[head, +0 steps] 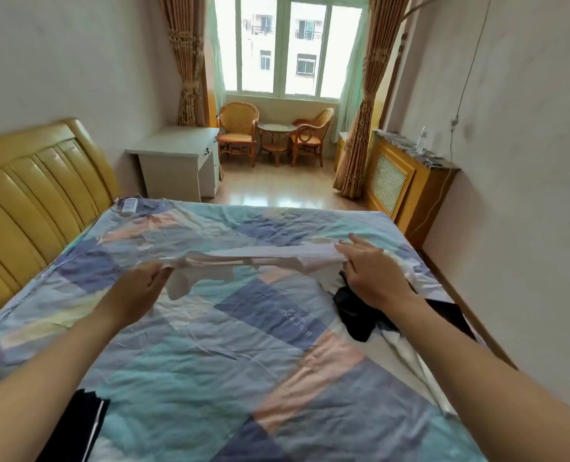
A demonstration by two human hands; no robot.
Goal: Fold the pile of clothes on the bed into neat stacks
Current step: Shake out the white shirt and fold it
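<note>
Both hands [137, 285] [370, 271] pinching white garment [243, 258] taut above bed [210, 345], sheet lettering illegible

Right hand [373, 278] partly hides dark clothes [360, 315].

- garment [253, 258]: white
- bedsheet [210, 345]: blue, teal, pink patchwork blocks
- clothes pile [360, 311] at 3 o'clock: black, white
- headboard [33, 185]: yellow
- curtains [370, 95]: gold-brown patterned
</note>
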